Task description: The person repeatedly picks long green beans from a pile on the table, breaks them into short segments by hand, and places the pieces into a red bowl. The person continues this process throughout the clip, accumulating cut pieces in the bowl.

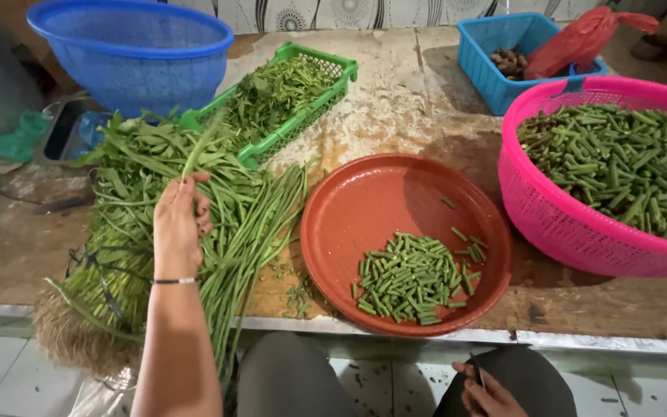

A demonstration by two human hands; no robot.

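My left hand [180,224] is raised over a big pile of long green bean stalks [194,208] on the wooden table and pinches one thin stalk that sticks up from its fingers. My right hand [484,392] rests low on my lap at the bottom edge and holds a small dark blade. A red round bowl [357,201] sits in front of me with a heap of short cut bean pieces [411,278] in it.
A pink basket [550,224] full of cut beans stands at the right. A green crate [326,96] of trimmings, a blue mesh basket [137,58] and a blue tub [496,46] with a red bag [580,38] stand at the back. The table's metal edge [580,340] runs along the front.
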